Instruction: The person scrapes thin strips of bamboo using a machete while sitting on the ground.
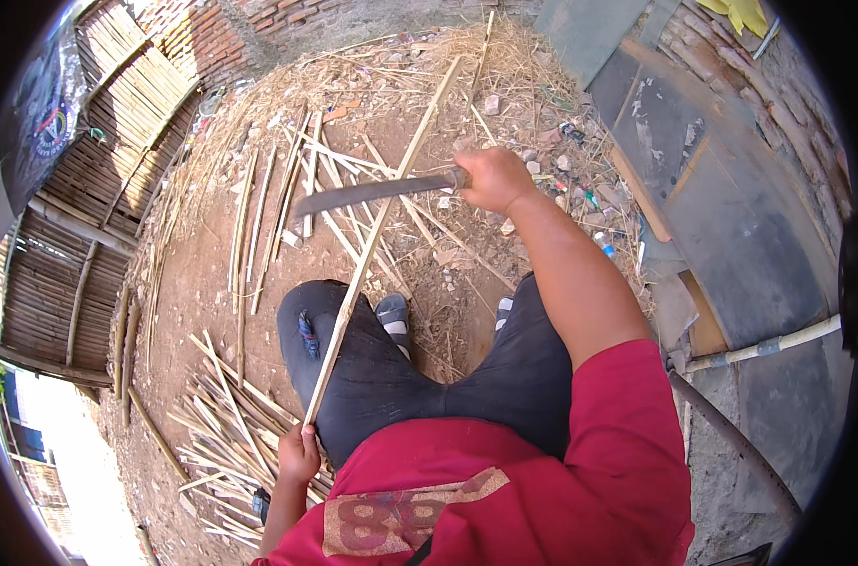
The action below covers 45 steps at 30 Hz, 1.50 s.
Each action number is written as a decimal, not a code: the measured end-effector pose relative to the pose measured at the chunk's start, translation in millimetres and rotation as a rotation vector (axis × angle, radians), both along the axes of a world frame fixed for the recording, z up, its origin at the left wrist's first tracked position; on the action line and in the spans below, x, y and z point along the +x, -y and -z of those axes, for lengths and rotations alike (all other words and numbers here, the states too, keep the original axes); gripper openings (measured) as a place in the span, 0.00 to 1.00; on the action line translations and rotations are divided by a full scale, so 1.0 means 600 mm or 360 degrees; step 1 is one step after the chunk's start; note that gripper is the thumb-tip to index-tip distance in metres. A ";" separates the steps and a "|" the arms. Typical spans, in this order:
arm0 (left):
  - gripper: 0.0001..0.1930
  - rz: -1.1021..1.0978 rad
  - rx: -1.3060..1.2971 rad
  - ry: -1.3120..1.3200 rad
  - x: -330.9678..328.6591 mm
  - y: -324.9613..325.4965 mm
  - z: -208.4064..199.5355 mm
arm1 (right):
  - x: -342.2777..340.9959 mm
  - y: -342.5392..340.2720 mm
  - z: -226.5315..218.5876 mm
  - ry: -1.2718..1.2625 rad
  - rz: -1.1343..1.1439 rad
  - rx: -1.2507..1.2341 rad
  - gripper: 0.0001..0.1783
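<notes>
My right hand is closed round the handle of a machete, whose dark blade points left. The blade crosses a long pale bamboo strip; whether the two touch I cannot tell. At the strip's near end, beside my left hip, my left hand grips it. From there the strip slants across my left thigh, up and away to the right. Between my feet and the far wall, several cut bamboo strips lie crossed on the dirt.
A heap of bamboo strips lies on the ground to my left. Woven bamboo panels stand at the far left. Dark boards lean at the right, and a brick wall closes the back. Straw, stones and litter are scattered ahead.
</notes>
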<state>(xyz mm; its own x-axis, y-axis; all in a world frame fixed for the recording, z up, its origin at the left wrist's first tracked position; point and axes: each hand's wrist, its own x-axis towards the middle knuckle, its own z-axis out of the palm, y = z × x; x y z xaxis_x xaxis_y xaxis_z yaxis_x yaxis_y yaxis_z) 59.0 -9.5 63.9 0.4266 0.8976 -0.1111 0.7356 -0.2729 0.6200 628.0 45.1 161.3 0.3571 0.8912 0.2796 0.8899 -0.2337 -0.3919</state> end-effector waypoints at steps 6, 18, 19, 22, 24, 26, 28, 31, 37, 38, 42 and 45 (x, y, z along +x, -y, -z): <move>0.28 -0.0058 -0.0214 -0.0034 -0.008 -0.003 -0.022 | 0.081 0.005 0.040 -0.0436 0.0470 -0.0013 0.22; 0.30 0.0045 -0.0267 0.0195 -0.021 -0.029 0.033 | 0.015 0.006 -0.022 0.0108 -0.0189 0.0258 0.15; 0.29 0.0055 -0.0291 0.0177 -0.021 -0.027 0.031 | 0.034 0.007 -0.003 -0.0017 -0.0049 0.0224 0.16; 0.29 0.0002 -0.0401 0.0155 -0.017 -0.034 0.018 | 0.079 0.003 0.023 -0.0401 0.0390 0.0086 0.24; 0.29 0.0003 -0.0546 0.0187 -0.022 -0.041 0.015 | 0.091 -0.004 0.031 -0.0469 0.0472 0.0112 0.25; 0.29 -0.0002 -0.0662 0.0284 -0.025 -0.040 0.020 | 0.075 -0.009 0.019 -0.0556 0.0380 0.0126 0.25; 0.29 0.0009 -0.0726 0.0339 -0.025 -0.040 0.028 | 0.051 -0.009 0.012 -0.0453 0.0252 0.0160 0.24; 0.29 0.0042 -0.0704 0.0351 -0.023 -0.044 0.035 | 0.015 -0.005 0.000 -0.0017 -0.0075 0.0165 0.21; 0.30 0.0069 -0.0613 0.0293 -0.025 -0.044 0.028 | 0.031 -0.004 -0.010 0.0123 -0.0129 0.0249 0.17; 0.30 0.0063 -0.0626 0.0277 -0.024 -0.046 0.029 | 0.041 0.000 0.000 -0.0033 -0.0063 0.0379 0.18; 0.30 0.0055 -0.0655 0.0288 -0.017 -0.045 0.021 | 0.054 -0.001 0.013 -0.0071 0.0107 0.0298 0.19; 0.30 0.0063 -0.0652 0.0289 -0.017 -0.042 0.023 | 0.030 -0.007 0.010 0.0120 -0.0049 0.0328 0.19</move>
